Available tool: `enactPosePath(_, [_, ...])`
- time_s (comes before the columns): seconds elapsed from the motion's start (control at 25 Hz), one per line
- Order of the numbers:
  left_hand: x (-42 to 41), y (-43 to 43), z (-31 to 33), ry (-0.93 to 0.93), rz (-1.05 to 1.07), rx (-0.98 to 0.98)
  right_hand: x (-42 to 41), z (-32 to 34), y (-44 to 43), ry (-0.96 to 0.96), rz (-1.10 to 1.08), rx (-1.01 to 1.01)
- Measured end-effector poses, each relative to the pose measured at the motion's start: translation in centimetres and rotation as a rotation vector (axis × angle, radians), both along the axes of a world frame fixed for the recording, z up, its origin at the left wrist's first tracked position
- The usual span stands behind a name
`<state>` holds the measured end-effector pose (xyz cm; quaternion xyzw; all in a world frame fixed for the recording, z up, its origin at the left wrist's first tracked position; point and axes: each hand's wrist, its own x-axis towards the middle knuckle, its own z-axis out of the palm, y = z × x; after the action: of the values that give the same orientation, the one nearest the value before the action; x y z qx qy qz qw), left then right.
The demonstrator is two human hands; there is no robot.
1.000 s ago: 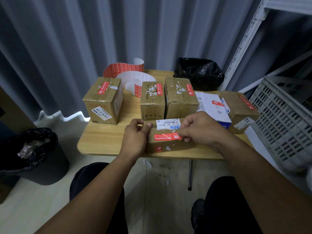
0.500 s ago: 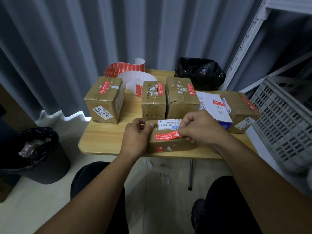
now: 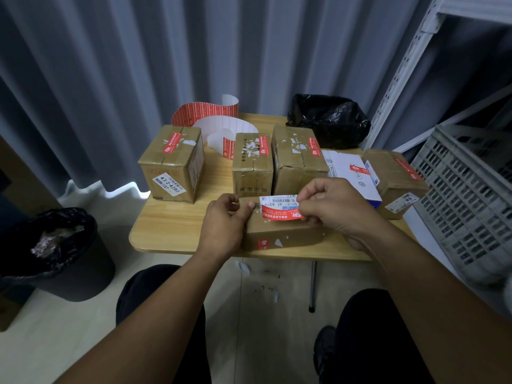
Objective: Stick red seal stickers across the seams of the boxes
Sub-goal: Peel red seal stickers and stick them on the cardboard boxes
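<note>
1. My left hand [image 3: 223,225] is curled round the left end of the flat brown cardboard box [image 3: 285,235], steadying it at the near edge of the pale wooden worktop [image 3: 171,225].
2. My right hand [image 3: 335,209] pinches the right end of the red rectangular seal sticker [image 3: 279,212], which lies over the box top and touches the white barcode label [image 3: 277,201].
3. I cannot tell where the seam runs beneath it.
4. Best, I think: pull the strip taut, square it across the seam, then rub outward from the stuck end, avoiding creases.
</note>
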<state>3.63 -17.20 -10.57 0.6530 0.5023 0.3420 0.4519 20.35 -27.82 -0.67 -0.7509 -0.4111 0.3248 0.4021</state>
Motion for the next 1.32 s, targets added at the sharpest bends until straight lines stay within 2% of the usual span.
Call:
enactPosePath(0.52, [0.1,0.2,0.9,-0.033,0.018,0.008,0.1,0.1,-0.2,0.083,0.025,0.026])
enactPosePath(0.64, [-0.2,-0.4,2.2,-0.116,0.095,0.084,0.1,0.2,-0.1,0.098,0.015,0.053])
enactPosePath(0.76, [-0.6,-1.3,4.4,-0.238,0.060,0.136,0.2,0.1,0.0,0.061,0.002,0.077])
enactPosePath(1.0, [-0.7,-2.8,7.0,-0.173,-0.210,-0.060,0.5,-0.3,0.0,0.063,-0.006,0.114])
enactPosePath(1.2, [-0.5,-2.8,7.1,-0.245,-0.218,-0.173,0.9,-0.6,0.0,0.063,-0.013,0.118])
enactPosePath(1.32, [-0.2,-2.4,7.8,-0.220,-0.218,-0.161,1.2,-0.4,0.1,0.031,-0.047,0.113])
